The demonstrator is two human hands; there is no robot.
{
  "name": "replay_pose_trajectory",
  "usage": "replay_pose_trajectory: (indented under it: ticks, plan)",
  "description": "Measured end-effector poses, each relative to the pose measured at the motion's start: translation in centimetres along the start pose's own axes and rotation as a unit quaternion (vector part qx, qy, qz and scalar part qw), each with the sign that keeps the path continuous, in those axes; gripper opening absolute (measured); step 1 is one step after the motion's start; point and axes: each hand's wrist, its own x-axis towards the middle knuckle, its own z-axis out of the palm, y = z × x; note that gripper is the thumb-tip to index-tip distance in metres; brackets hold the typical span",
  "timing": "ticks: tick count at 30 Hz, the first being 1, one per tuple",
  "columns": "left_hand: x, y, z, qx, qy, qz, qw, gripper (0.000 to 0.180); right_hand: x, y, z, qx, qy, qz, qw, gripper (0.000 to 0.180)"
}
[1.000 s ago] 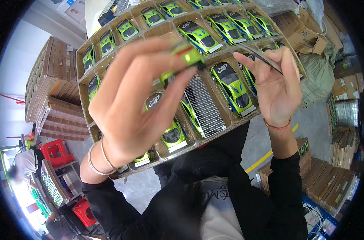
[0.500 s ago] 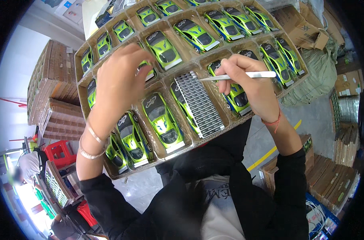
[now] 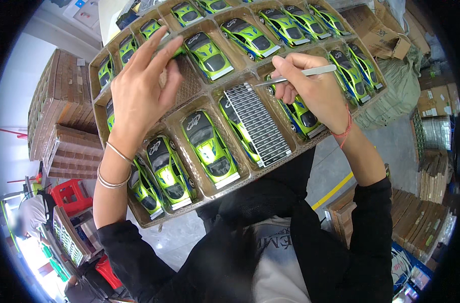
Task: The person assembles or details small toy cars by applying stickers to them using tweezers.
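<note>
My right hand (image 3: 310, 88) grips silver tweezers (image 3: 316, 70), their tip by the top corner of a narrow sticker sheet (image 3: 260, 126) with black and white strips. The sheet lies across a green toy car (image 3: 235, 118) in the tray (image 3: 244, 175). My left hand (image 3: 144, 88) is over the tray's left part, fingers stretched forward and thumb apart. Green bodywork of a toy car (image 3: 179, 52) shows at its fingertips; the rest is hidden behind the hand, so its hold is only partly visible. Beside it, another green car (image 3: 208, 55) sits in its compartment.
Several more green cars fill other compartments. Stacked brown trays (image 3: 63, 101) stand at the left, with a red stool (image 3: 71, 197) below them. An open cardboard box (image 3: 381, 35) and a pale green sack (image 3: 391, 91) lie at the right. Flattened cardboard (image 3: 417, 217) is stacked lower right.
My left hand has spread its fingers and shifted slightly. The car beneath it has left its spot, baring the compartment floor. The right hand has tilted the tweezers slightly; the tray has shifted a little.
</note>
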Motion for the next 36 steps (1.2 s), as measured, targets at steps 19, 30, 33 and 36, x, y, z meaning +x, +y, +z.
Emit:
replay_pose_trajectory:
  ticks: [19, 30, 33, 36]
  plan:
    - [2.9, 8.4, -3.5, -0.187, 0.002, -0.04, 0.982, 0.031, 0.2, 0.6, -0.7, 0.004, -0.021, 0.016, 1.0, 0.035]
    - [2.6, 8.5, -3.6, -0.193, 0.005, -0.05, 0.98, 0.031, 0.0, 0.3, -0.6, -0.004, -0.027, 0.026, 0.999, 0.033]
    - [2.5, 8.5, -3.7, -0.194, 0.003, -0.053, 0.98, 0.031, 0.2, 0.7, -0.7, 0.001, -0.028, 0.011, 1.0, 0.033]
    - [2.5, 8.6, -4.0, -0.202, -0.004, -0.059, 0.978, 0.032, 0.2, 0.8, -1.1, 0.017, -0.039, -0.01, 0.999, 0.032]
